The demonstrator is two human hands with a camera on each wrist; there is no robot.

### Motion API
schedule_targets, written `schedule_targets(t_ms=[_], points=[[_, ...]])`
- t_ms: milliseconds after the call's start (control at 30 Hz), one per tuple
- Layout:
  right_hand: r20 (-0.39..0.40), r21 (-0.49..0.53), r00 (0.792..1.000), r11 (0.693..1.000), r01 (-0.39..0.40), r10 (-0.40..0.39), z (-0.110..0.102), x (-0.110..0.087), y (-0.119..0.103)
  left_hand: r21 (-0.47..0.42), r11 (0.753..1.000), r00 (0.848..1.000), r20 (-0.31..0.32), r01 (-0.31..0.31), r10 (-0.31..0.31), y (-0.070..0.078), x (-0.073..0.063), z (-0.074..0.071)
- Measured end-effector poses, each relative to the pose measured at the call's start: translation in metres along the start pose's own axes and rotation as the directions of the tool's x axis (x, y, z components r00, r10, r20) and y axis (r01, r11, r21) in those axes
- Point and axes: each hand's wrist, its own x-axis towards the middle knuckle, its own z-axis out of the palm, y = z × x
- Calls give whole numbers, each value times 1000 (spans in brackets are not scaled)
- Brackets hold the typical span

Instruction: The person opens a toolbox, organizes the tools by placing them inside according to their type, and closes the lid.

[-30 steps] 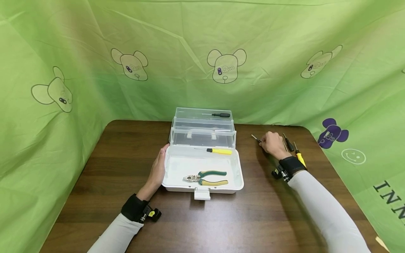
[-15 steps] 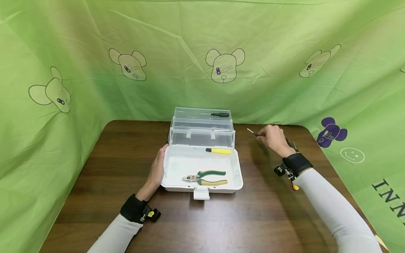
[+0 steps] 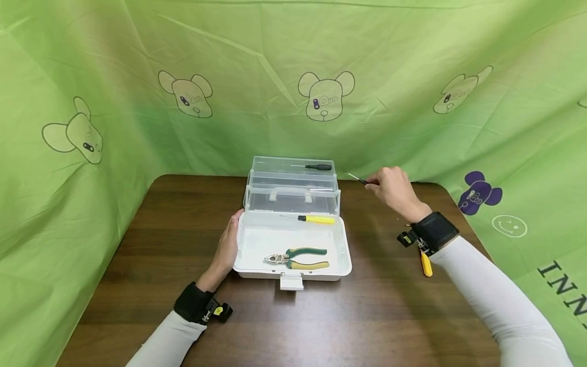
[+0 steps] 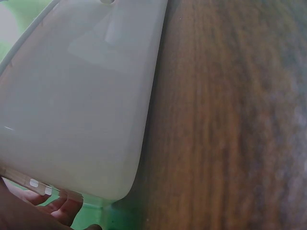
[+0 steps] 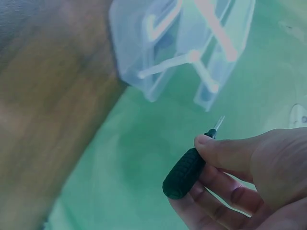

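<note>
In the head view, my left hand (image 3: 226, 246) lies along the left side of a white toolbox (image 3: 316, 274), its fingers reaching to the rear corner. The left wrist view has the fingers (image 4: 69, 211) beside the hinge edge, touching the box. My right hand (image 3: 394, 189) pinches a small black-handled screwdriver (image 5: 182, 175) between thumb and fingers, raised right of the box with its tip pointing left. Inside the box lie combination pliers (image 3: 290, 257) with green and yellow grips and a yellow screwdriver (image 3: 318, 219).
The toolbox's clear tiered trays (image 3: 293, 199) stand unfolded behind it, with another black screwdriver (image 3: 319, 166) in the top one. A yellow-handled tool (image 3: 426, 264) lies on the wooden table (image 3: 367, 316), partly hidden beneath my right wrist. Green cloth (image 3: 229, 137) surrounds the table.
My right hand has picked the black screwdriver up from the table and carried it up and slightly left toward the trays. My left hand stays at the box.
</note>
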Motion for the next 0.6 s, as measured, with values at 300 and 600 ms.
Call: schedule_targets(t_ms=[300, 600], points=[[-8, 5, 998, 998, 56, -56, -21, 18, -24, -2, 1000, 1000, 5, 8, -8, -2, -1, 0], [15, 19, 998, 998, 63, -63, -32, 43, -47, -1, 1000, 1000, 1, -3, 3, -2, 0, 0]])
